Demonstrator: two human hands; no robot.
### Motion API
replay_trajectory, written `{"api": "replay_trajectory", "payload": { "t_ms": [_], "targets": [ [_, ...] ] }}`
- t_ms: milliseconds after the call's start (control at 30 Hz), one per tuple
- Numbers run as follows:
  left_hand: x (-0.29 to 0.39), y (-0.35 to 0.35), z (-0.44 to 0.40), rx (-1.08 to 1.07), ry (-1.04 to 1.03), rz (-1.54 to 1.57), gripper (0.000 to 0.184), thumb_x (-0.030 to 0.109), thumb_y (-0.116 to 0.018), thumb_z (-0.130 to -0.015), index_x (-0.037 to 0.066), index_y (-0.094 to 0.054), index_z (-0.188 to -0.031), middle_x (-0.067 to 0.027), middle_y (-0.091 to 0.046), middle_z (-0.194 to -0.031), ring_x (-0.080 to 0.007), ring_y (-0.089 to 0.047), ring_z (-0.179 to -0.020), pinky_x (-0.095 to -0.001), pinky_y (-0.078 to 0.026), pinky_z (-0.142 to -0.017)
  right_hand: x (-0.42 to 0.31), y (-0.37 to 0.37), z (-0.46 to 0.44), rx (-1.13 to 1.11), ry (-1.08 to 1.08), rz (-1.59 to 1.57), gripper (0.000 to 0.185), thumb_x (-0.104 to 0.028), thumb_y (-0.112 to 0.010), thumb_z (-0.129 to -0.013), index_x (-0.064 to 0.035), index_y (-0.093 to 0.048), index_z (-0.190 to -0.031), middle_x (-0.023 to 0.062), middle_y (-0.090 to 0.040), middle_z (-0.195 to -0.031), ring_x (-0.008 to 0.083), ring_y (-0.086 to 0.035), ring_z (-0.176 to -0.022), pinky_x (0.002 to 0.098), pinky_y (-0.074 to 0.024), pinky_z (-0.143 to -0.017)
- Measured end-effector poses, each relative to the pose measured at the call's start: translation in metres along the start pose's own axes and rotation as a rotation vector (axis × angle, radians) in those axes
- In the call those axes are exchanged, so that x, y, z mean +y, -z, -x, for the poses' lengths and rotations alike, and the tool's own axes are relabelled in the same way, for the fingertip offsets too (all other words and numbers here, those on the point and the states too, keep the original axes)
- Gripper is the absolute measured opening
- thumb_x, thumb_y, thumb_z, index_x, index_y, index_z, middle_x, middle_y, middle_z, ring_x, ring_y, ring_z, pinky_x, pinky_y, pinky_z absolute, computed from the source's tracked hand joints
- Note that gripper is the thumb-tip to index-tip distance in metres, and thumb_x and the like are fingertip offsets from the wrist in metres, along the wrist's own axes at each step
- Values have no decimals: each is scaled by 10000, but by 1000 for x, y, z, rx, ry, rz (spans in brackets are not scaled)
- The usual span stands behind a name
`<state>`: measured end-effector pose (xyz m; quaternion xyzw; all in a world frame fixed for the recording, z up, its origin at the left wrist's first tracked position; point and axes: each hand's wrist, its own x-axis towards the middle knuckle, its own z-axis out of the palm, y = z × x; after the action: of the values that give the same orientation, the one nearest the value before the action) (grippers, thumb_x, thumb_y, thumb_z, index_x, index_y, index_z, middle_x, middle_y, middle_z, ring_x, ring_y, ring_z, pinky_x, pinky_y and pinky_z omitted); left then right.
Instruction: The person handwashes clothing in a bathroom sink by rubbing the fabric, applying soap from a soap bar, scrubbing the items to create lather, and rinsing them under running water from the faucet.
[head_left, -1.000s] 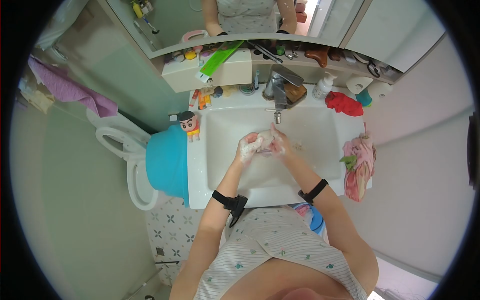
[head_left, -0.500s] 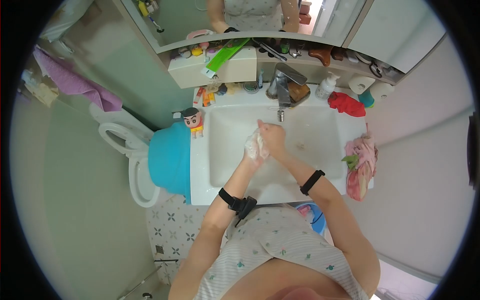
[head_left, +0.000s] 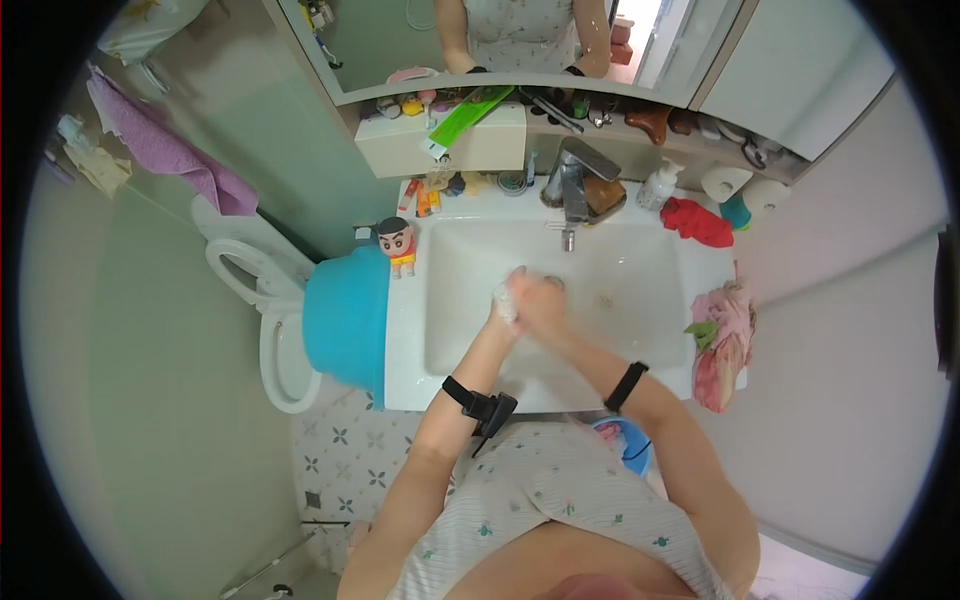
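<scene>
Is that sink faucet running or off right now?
Off, as far as the view shows: no water stream is visible between the faucet's nozzle and the basin below.

- Lettering, brands and numbers: none that I can read.
- Pump bottle (head_left: 657, 189), at two o'clock in my view: faint markings, too small for me to read.
- Orange packets (head_left: 427, 203), at eleven o'clock: print likewise illegible to me.

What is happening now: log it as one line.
left hand: white suds | right hand: motion-blurred, touching left | location: over sink | faucet: no visible stream
</scene>
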<state>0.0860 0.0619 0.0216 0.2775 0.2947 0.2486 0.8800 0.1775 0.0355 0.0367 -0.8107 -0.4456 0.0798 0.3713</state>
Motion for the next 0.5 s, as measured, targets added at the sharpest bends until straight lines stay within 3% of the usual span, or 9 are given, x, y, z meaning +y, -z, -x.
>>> {"api": "replay_trajectory", "payload": {
  "t_ms": [33,67,167,233,267,333,367,433,500],
  "targets": [
    [-9,0,-6,206,-78,-143,350,387,-369,-938,117,-520,-1101,-19,-553,-795,-118,-510,-600,-272,-441,-494,5,1,1,8,7,-6,367,-332,-572,-834,-70,-585,-577,145,-551,-544,277,-529,-467,345,-405,-479],
    [-19,8,-3,211,-65,-135,350,387,-369,-938,117,-520,-1101,-19,-552,-795,-118,-510,-600,-272,-441,-494,12,0,11,8,1,-15,349,-316,-584,-829,-70,-583,-582,146,-556,-547,268,-532,-465,336,-411,-480],
    [14,-1,21,-8,168,-67,377,387,-361,-945,84,-554,-1059,-41,-542,-814,-161,-525,-714,-297,-475,-714,9,-7,7,36,13,-70,316,-286,-609,-820,-71,-579,-591,148,-565,-552,251,-537,-461,318,-424,-482],
    [14,-18,20,189,64,-56,351,347,-432,-928,39,-549,-1049,-59,-560,-863,-161,-543,-756,-291,-474,-730,12,10,-3,-255,-520,-688,330,-341,-592,-838,-46,-608,-691,88,-587,-589,190,-564,-496,284,-446,-484],
    [14,-18,21,185,64,-46,351,347,-432,-928,39,-549,-1049,-59,-560,-863,-161,-543,-756,-291,-474,-730,12,15,-2,-255,-518,-677,330,-341,-592,-838,-46,-608,-691,88,-587,-589,190,-564,-496,284,-446,-484],
    [27,-12,22,524,-439,-657,347,302,-513,-900,-7,-537,-1056,-70,-567,-876,-157,-551,-822,-282,-454,-780,-11,33,-2,-290,-709,-895,398,-388,-582,-844,-11,-603,-720,70,-563,-567,149,-507,-450,274,-411,-456],
    [27,-14,22,518,-441,-665,347,302,-513,-900,-7,-537,-1056,-70,-567,-876,-157,-551,-822,-282,-454,-780,-21,40,-2,-284,-709,-903,398,-388,-582,-844,-11,-603,-720,70,-563,-567,149,-507,-450,274,-411,-456],
    [17,-19,28,242,-673,-931,336,246,-569,-872,-29,-528,-1059,-52,-564,-818,-123,-548,-821,-262,-438,-749,-31,50,5,-370,-646,-1036,404,-381,-571,-856,-10,-581,-696,49,-561,-586,113,-515,-501,236,-402,-476],
    [26,-18,30,187,-525,-714,318,219,-582,-862,-24,-533,-1061,-41,-564,-825,-115,-542,-826,-250,-431,-758,-25,51,-1,-407,-616,-1078,367,-351,-581,-856,-10,-584,-722,41,-565,-611,103,-523,-540,221,-408,-503]
  ]
}}
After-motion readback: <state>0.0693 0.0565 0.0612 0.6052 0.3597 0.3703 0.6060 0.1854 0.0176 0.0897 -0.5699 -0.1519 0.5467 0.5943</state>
